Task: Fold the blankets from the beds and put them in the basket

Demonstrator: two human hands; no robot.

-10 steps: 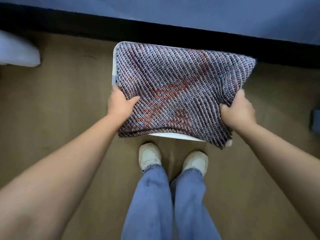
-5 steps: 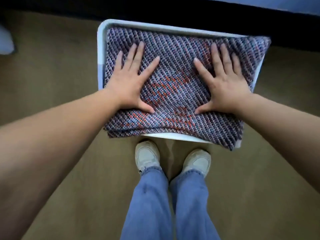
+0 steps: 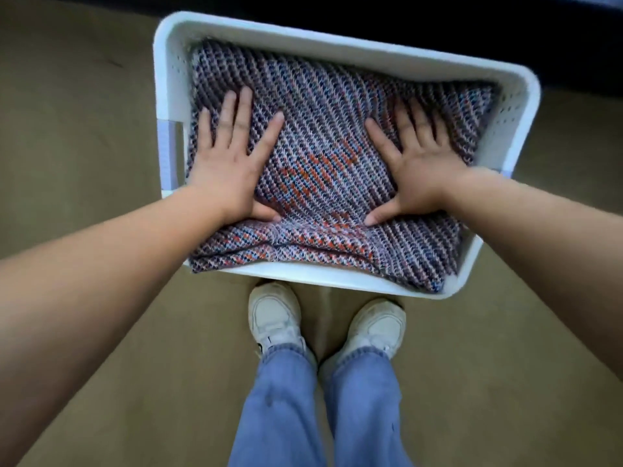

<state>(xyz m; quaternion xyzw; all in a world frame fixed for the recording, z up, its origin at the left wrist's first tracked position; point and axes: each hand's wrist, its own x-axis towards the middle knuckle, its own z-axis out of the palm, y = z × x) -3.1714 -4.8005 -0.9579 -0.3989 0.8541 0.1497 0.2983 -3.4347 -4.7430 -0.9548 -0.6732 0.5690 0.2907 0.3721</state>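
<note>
A folded knitted blanket (image 3: pixel 323 136), purple-grey with orange flecks, lies inside a white plastic basket (image 3: pixel 303 45) on the floor. My left hand (image 3: pixel 232 163) presses flat on the blanket's left half, fingers spread and straight. My right hand (image 3: pixel 418 163) presses flat on the right half in the same way. The blanket's near edge bulges over the basket's front rim, and its right corner rides up against the basket's right wall.
The basket stands on a brown floor (image 3: pixel 84 136) right in front of my white shoes (image 3: pixel 276 318). A dark bed base (image 3: pixel 404 15) runs along the top edge behind the basket.
Both hands let go of the blanket's sides and went flat on top of it. The blanket has sunk from lying over the rim down into the basket.
</note>
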